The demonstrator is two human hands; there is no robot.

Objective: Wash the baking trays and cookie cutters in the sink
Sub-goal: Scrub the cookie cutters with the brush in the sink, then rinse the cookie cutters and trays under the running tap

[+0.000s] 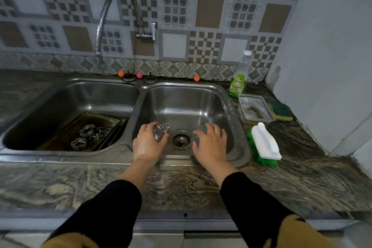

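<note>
Both my hands are down in the right sink basin, either side of the drain. My left hand grips a shiny metal cookie cutter. My right hand is spread with fingers apart, palm down, over the basin floor; anything under it is hidden. The left basin holds a dark baking tray lying tilted, with several metal cookie cutters on it.
A flexible faucet hangs over the left basin. On the counter to the right stand a green dish soap bottle, a plastic container, a yellow-green sponge and a white-handled green scrub brush.
</note>
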